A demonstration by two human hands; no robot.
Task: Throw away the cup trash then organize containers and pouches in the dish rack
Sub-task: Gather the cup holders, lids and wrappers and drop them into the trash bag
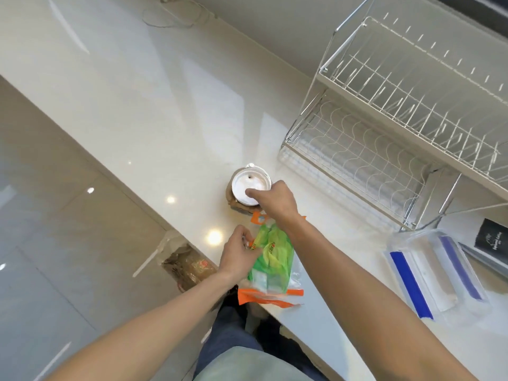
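A brown paper cup with a white lid (247, 185) stands on the white counter near its front edge. My right hand (276, 200) reaches over it, fingers touching the lid's near side. Just in front lies a green pouch with orange ends (270, 266), and my left hand (239, 254) pinches its left edge. A clear container with blue strips (434, 273) lies on the counter to the right. The two-tier wire dish rack (398, 114) stands at the back right, both tiers bare.
A bin lined with a plastic bag (184, 265) holding brown trash sits on the floor below the counter edge. A black pouch (492, 237) lies at the far right beside the rack. A thin wire object (176, 15) rests at the counter's far end.
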